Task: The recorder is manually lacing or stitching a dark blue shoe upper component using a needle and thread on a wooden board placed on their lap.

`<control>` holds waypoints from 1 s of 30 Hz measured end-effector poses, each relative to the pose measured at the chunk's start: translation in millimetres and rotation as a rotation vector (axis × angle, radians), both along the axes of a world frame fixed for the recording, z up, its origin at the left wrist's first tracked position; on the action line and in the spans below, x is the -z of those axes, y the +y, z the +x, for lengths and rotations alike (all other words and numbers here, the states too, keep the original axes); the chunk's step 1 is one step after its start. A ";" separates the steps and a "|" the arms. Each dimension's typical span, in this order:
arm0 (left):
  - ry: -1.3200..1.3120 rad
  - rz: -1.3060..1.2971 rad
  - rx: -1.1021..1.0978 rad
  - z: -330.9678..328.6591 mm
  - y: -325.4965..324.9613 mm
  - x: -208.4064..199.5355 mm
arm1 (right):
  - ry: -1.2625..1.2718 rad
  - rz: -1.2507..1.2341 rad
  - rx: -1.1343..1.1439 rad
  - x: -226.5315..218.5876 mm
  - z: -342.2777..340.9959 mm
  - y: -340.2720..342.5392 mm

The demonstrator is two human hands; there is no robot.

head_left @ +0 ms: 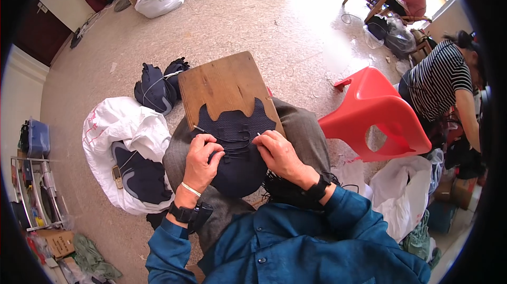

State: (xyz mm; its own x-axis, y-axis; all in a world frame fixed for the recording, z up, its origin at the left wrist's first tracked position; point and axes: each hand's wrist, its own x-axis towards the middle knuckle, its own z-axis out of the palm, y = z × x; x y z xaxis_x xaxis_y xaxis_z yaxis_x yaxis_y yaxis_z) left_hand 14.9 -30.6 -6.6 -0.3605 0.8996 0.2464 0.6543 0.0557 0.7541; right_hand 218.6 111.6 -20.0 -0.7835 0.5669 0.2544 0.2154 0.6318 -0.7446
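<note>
A dark navy shoe upper (238,174) lies flat over the near part of a wooden board (223,82) on my lap. Black shoelace (236,140) runs in several crosswise rows through loops at its middle. My left hand (198,161) is closed at the upper's left side, thumb and fingers pinching the lace; a pale lace tip sticks out above it. On the opposite side my right hand (281,156) is closed too, its fingertips pinched on the lace, with a small pale tip showing at the fingers.
A white sack (100,141) with bundled dark uppers (145,173) lies left of my knees; another bundle (153,90) is beyond it. A red plastic stool (388,117) stands right. A person in a striped top (438,81) bends beside it; another sits at a far table.
</note>
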 end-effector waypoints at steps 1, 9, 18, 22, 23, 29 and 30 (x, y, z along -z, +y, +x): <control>0.039 0.006 0.015 0.5 1.0 -0.3 | 0.015 -0.001 0.013 1.3 0.8 -0.6; 0.191 -0.011 0.034 4.2 10.7 -0.3 | 0.008 0.010 0.042 4.7 -1.5 -2.2; 0.355 -0.063 0.091 4.0 12.1 1.2 | -0.012 -0.015 0.049 4.2 -1.2 -1.9; 0.294 -0.045 0.041 8.0 12.9 0.8 | -0.031 -0.030 0.086 6.9 -4.6 -0.9; 0.296 -0.045 0.014 8.2 12.9 2.0 | -0.030 -0.028 0.084 7.1 -5.9 -0.7; 0.283 -0.013 0.000 7.9 16.4 5.1 | -0.065 -0.036 0.065 4.9 -5.2 0.7; 0.283 -0.012 0.000 8.1 16.8 5.4 | -0.064 -0.030 0.061 4.6 -4.6 0.5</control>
